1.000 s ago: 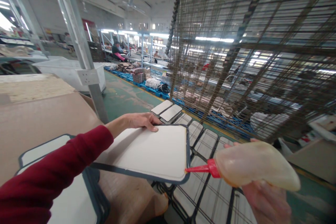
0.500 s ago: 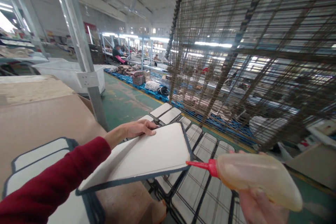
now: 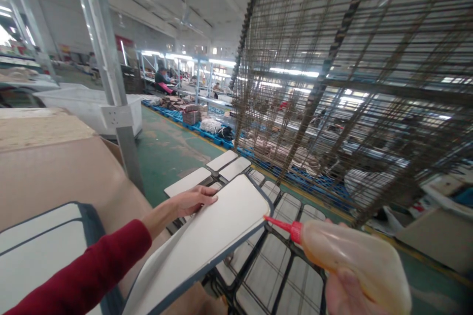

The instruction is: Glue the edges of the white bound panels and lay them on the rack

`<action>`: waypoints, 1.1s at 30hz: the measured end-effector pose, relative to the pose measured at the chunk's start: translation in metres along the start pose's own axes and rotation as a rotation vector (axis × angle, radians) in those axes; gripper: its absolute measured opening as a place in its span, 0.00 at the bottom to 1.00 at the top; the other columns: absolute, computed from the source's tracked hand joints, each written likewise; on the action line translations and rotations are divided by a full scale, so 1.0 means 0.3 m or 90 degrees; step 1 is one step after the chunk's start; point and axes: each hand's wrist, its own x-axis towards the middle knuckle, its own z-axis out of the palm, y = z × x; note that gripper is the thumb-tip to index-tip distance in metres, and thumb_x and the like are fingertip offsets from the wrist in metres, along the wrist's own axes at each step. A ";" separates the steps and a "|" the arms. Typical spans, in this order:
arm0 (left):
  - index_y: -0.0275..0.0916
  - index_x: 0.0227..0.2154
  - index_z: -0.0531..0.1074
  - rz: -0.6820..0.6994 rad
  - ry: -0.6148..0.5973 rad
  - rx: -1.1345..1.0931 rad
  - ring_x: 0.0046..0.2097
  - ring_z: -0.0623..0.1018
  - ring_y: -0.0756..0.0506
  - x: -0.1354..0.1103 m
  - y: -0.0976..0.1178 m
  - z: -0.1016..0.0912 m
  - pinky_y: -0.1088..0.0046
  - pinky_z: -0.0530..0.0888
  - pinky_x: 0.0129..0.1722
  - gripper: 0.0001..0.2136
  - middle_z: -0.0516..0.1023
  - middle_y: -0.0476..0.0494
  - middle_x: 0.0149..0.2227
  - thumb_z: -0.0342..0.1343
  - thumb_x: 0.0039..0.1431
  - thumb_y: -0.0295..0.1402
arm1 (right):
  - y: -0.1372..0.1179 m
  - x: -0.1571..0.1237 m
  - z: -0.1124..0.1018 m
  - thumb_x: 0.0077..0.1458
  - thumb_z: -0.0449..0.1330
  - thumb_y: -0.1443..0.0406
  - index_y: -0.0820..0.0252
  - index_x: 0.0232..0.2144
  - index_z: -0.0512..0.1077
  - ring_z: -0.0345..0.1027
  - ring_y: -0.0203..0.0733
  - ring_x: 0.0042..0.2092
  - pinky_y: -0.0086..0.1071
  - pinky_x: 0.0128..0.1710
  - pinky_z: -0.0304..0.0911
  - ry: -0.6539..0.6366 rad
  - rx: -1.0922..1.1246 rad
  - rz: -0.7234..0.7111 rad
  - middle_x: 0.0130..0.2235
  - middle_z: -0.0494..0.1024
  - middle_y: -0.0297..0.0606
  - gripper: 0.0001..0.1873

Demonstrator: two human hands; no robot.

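Observation:
My left hand (image 3: 197,199), below a dark red sleeve, pinches the far edge of a white panel (image 3: 225,221) with a dark grey border. The panel is bent lengthwise and tilted in the air. My right hand (image 3: 347,285) is wrapped round a translucent squeeze bottle (image 3: 354,256) of yellowish liquid, lying nearly level. Its red nozzle (image 3: 279,224) points left, with the tip at the panel's right edge by the border; contact is hard to make out. A thin line runs along the panel's edge there. More such panels (image 3: 40,246) lie stacked at the lower left.
Similar white pieces (image 3: 269,261) lie in rows on a wire rack below. A tall wire mesh frame (image 3: 314,59) leans up on the right. On the left stand a metal post (image 3: 107,59), a brown covered surface (image 3: 55,167) and a white bin (image 3: 74,103). People sit farther back.
The nozzle tip has shifted up along the panel's right edge. The panel has turned, its near end swinging lower and to the right. The view has also shifted slightly.

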 end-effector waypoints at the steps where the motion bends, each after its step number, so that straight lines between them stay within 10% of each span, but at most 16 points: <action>1: 0.34 0.37 0.79 0.003 0.009 -0.004 0.32 0.80 0.48 0.000 -0.006 0.004 0.78 0.74 0.33 0.18 0.83 0.42 0.33 0.69 0.43 0.39 | -0.005 0.002 0.005 0.39 0.71 0.60 0.62 0.57 0.58 0.69 0.61 0.50 0.58 0.47 0.68 0.020 0.010 0.000 0.56 0.66 0.53 0.44; 25: 0.34 0.37 0.78 0.043 0.080 -0.070 0.31 0.79 0.48 -0.057 -0.086 0.027 0.78 0.73 0.31 0.17 0.82 0.41 0.33 0.68 0.46 0.40 | 0.012 0.066 0.093 0.41 0.69 0.66 0.63 0.39 0.73 0.73 0.49 0.42 0.55 0.51 0.66 -0.001 0.164 -0.054 0.39 0.76 0.38 0.20; 33: 0.33 0.35 0.78 0.039 0.111 -0.104 0.30 0.79 0.49 -0.064 -0.101 0.025 0.78 0.74 0.30 0.18 0.82 0.41 0.31 0.69 0.44 0.39 | 0.023 0.027 0.086 0.37 0.72 0.65 0.59 0.43 0.72 0.72 0.49 0.46 0.48 0.49 0.68 0.029 0.145 0.045 0.45 0.76 0.39 0.27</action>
